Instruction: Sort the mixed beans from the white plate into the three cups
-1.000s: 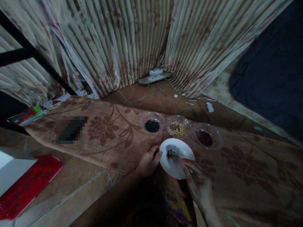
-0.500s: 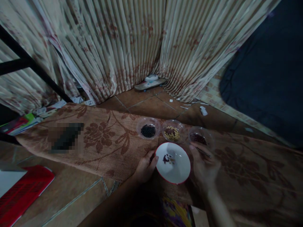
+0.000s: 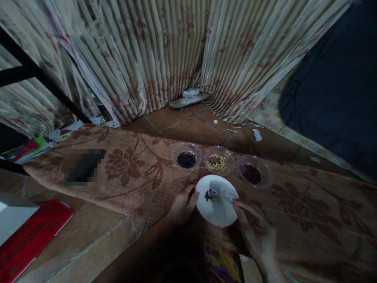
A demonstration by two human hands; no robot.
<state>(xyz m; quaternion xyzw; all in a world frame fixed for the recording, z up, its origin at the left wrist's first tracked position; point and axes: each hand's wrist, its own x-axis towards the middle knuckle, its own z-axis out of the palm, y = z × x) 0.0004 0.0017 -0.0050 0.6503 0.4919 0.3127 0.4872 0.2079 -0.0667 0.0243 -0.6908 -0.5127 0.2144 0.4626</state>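
Note:
My left hand (image 3: pixel 183 205) grips the left rim of a white bowl (image 3: pixel 219 216) with a red edge. A small heap of mixed beans (image 3: pixel 211 195) lies inside it, dark red and some yellowish. Closed on a pair of thin metal tweezers (image 3: pixel 227 199), my right hand (image 3: pixel 255 225) is at the bowl's right rim, with the tips reaching inside over the beans. Whether a bean is between the tips I cannot tell. Behind the bowl stand three clear plastic cups: one with black beans (image 3: pixel 186 160), one with yellow beans (image 3: pixel 216 163), one with dark red beans (image 3: pixel 250 173).
A brown flowered cloth (image 3: pixel 129 196) covers the narrow table. A blurred dark object (image 3: pixel 85 167) lies on its left part. Beyond the table are a skateboard (image 3: pixel 190 101) and striped curtains (image 3: pixel 165 51). A red basket (image 3: pixel 44 226) sits on the floor at lower left.
My right hand has moved from the dark red bean cup to the bowl, and the tweezers now reach into it. My left hand stays on the rim. The view has shifted slightly.

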